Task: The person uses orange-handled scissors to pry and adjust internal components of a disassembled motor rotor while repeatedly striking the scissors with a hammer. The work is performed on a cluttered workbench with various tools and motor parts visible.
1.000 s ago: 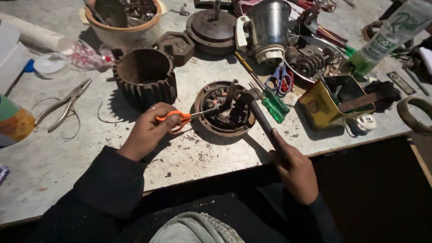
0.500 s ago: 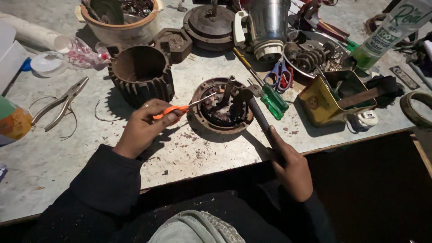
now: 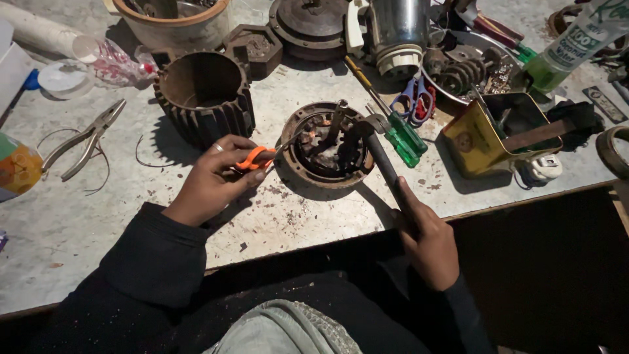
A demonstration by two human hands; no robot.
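My left hand (image 3: pixel 213 180) grips an orange-handled screwdriver (image 3: pixel 257 158), its thin shaft pointing right into a round rusty motor end cover (image 3: pixel 325 145) on the worktable. My right hand (image 3: pixel 429 239) holds the dark handle of a hammer (image 3: pixel 380 154) at the table's front edge. The hammer's metal head sits over the right side of the cover, beside an upright metal rod standing in it.
A finned dark motor housing (image 3: pixel 204 97) stands left of the cover. Pliers (image 3: pixel 85 139) lie at the left. Green-handled screwdrivers (image 3: pixel 400 134), scissors (image 3: pixel 414 105), a yellow tin (image 3: pixel 491 131), a metal jar (image 3: pixel 398 29), a green bottle (image 3: pixel 569 46) and a bowl (image 3: pixel 173 19) crowd the back.
The view shifted closer. My left hand and the orange screwdriver stayed at the cover's left rim. The hammer head moved a little in over the cover.
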